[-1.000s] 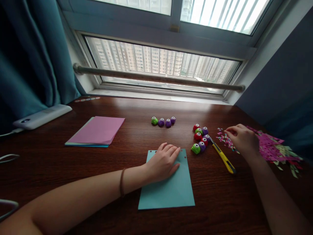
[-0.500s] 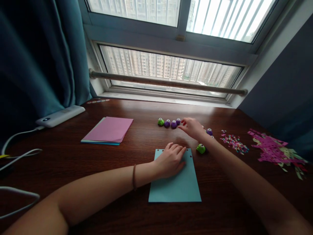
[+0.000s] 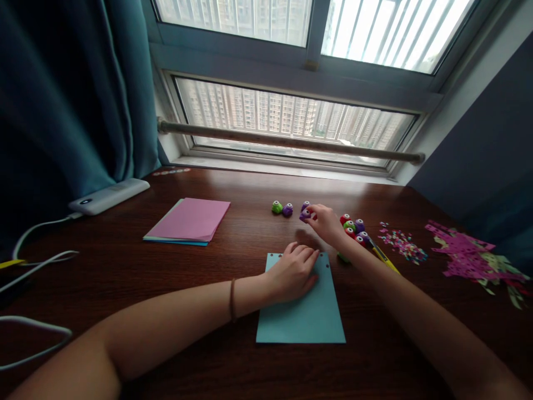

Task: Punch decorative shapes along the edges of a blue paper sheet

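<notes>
Right hand (image 3: 327,222) pinches a purple punch (image 3: 305,215); left hand (image 3: 295,270) lies flat, open, on blue paper (image 3: 303,316)

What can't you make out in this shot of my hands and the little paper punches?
- Head view: purple punch, partly covered by right hand; its shape die is too small.
- Green punch, mostly behind the right forearm.
- Blue paper, top hidden under left hand.
- Confetti, shapes too small.

- No text, label, brand, number or sign can be read in the head view.
- No lettering is shown on the blue sheet (image 3: 306,311), the pink paper stack (image 3: 189,219) or the small punches (image 3: 352,226).
- Nothing legible is seen on the white device (image 3: 109,196) by the curtain.
</notes>
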A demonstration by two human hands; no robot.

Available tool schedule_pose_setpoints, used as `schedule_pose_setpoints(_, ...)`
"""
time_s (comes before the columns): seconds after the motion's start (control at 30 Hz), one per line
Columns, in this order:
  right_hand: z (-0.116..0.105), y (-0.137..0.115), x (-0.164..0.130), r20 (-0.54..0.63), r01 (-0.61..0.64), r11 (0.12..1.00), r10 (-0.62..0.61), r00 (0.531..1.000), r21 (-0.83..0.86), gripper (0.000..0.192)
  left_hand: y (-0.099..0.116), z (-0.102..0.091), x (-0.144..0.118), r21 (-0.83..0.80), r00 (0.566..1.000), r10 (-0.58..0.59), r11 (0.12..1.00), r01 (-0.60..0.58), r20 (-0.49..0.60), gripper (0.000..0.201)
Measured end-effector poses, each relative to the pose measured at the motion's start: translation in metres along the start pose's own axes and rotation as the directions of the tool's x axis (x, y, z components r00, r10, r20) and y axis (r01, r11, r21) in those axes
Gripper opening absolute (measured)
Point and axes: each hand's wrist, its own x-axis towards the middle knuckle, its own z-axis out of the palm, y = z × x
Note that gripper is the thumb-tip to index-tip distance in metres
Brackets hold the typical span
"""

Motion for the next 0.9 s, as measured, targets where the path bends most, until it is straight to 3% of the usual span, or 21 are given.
schedule_pose_setpoints(0.2, -0.024, 0.012, -0.095, -0.153, 0.137, 0.98, -0.114, 0.982, 0.147, 0.021, 0.0, 0.0, 0.0, -0.008, 1.0, 0.001, 1.0, -0.001, 0.017, 0.047)
schedule_pose_setpoints(0.33, -0.026, 0.026, -0.134, -0.186, 0.212, 0.967, -0.184, 0.965, 0.143, 0.027, 0.001, 0.0, 0.001, -0.011, 0.999, -0.005, 1.0, 0.006, 0.041, 0.047)
schedule_pose_setpoints(0.57, -0.027, 0.039, -0.139, -0.115, 0.128, 0.976, -0.109, 0.987, 0.175, 0.021, 0.0, 0.001, 0.002, -0.015, 0.998, -0.015, 1.0, 0.016, 0.064, 0.048)
schedule_pose_setpoints(0.9, -0.024, 0.038, -0.142, -0.037, 0.152, 0.947, -0.147, 0.988, 0.283, 0.021, 0.001, -0.001, 0.003, -0.001, 0.998, -0.011, 1.0, 0.012, 0.064, 0.047)
